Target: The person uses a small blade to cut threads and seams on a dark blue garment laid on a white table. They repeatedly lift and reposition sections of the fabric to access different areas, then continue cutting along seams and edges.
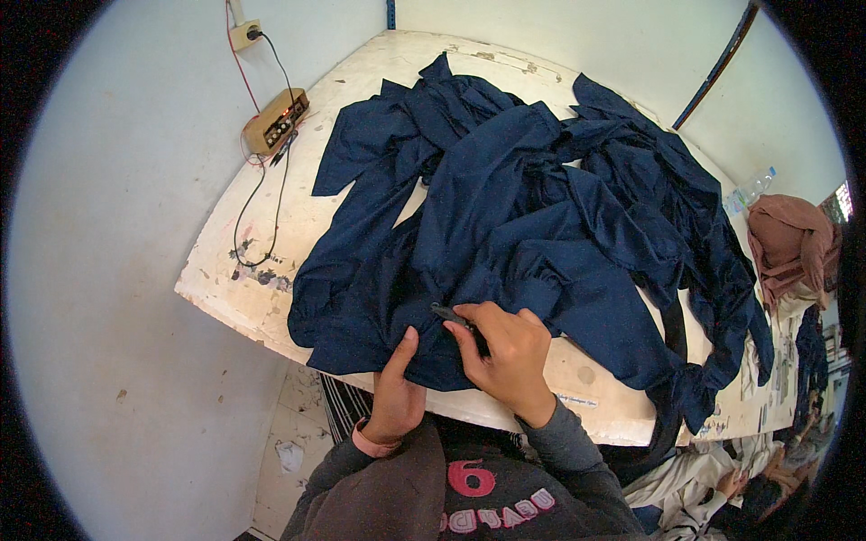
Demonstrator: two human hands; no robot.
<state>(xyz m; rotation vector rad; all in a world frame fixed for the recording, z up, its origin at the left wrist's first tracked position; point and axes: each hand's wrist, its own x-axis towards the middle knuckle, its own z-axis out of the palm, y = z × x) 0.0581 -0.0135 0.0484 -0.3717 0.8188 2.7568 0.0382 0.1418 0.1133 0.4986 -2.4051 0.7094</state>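
A heap of dark navy garments (492, 194) with gathered cuffs covers most of the white table in front of me. At the table's near edge, my left hand (399, 401) grips the hem of the nearest garment, its thumb on top and its fingers hidden beneath the cloth. Just to the right, my right hand (511, 354) is closed around a small dark tool (444, 313), which looks like thread snips. The tool's tip rests at or just above the navy cloth; whether it touches is unclear.
A brown box with knobs (275, 123) and looping cables sits at the table's left edge, below a wall socket (244, 34). At right are a clear plastic bottle (750, 191) and a brown cloth bundle (791, 243). Another person's hand (729, 484) shows at lower right.
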